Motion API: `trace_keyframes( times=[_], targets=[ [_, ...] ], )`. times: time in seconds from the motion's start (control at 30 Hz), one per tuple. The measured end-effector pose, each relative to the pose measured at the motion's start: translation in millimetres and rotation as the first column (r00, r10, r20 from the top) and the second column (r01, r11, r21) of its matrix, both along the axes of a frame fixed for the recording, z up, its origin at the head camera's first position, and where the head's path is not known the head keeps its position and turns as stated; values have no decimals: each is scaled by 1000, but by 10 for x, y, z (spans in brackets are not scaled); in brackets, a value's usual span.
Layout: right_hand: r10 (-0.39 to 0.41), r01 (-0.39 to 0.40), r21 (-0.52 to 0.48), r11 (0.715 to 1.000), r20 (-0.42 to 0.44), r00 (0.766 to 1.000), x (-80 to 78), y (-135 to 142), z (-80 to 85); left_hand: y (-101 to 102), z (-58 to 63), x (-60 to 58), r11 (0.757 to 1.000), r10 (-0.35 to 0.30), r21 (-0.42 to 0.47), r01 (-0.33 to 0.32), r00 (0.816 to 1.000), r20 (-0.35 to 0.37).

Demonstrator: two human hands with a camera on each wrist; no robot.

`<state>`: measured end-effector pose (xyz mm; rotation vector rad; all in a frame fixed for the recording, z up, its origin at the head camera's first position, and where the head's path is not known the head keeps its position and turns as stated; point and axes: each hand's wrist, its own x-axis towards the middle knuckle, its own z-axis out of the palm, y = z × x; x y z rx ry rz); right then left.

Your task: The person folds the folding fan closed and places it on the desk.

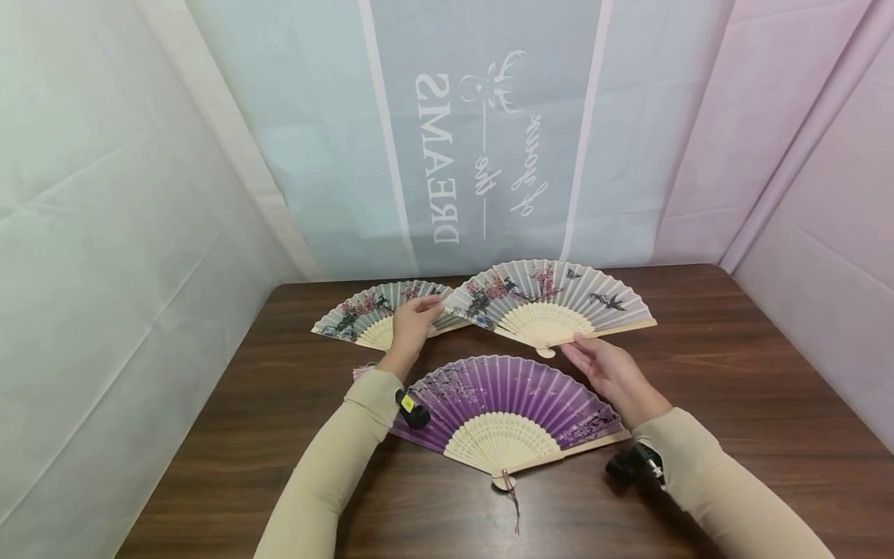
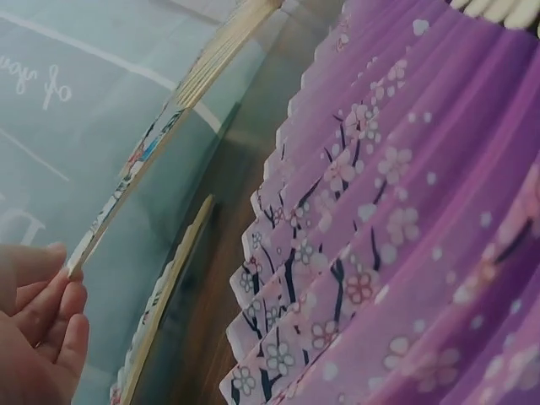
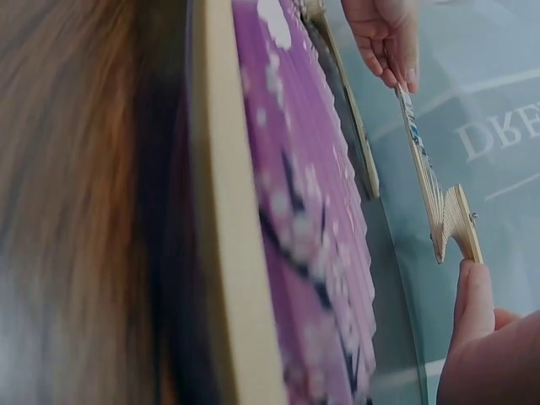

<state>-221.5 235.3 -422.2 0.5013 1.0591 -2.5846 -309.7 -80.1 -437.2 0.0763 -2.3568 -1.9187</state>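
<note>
Both hands hold an open white folding fan [image 1: 583, 291] with pink blossoms and dark birds, raised above the table. My left hand [image 1: 412, 324] pinches its left end between thumb and fingers, as the left wrist view shows. At the lower right edge near the pivot, my right hand [image 1: 615, 374] grips the wooden guard, thumb uppermost. A similar white fan [image 1: 366, 310] stands spread behind my left hand, which hides part of it. Nearer to me, a spread purple folding fan [image 1: 534, 384] with blossoms and pale ribs has a thin tassel [image 1: 515, 508] at its pivot.
The brown wooden table [image 1: 761, 373] ends at a pale blue cloth backdrop [image 1: 314, 116] with mirrored lettering. White cloth walls [image 1: 126, 256] stand at both sides. A pink tassel [image 1: 362, 371] lies beside my left wrist.
</note>
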Motion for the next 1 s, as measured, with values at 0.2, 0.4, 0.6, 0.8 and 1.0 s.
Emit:
trace_keyframes(
  times=[0.2,0.4,0.6,0.8,1.0],
  targets=[
    [0,0,-17,1000,9,1000,13,-129,18,-61,1,64,984,97,147,-100,995,25],
    [23,-24,-5,1000,-40,999,54,-230,11,-98,16,165,938,107,319,-136,989,105],
    [39,-37,31,999,-68,997,84,-301,-26,-110,-23,237,866,85,466,-182,972,220],
    [44,-38,63,997,-87,995,86,-354,-41,-75,-49,293,791,-24,594,-147,962,271],
    [51,-43,88,995,-85,995,100,-390,-48,-6,-89,379,780,-52,612,-128,962,268]
  ],
)
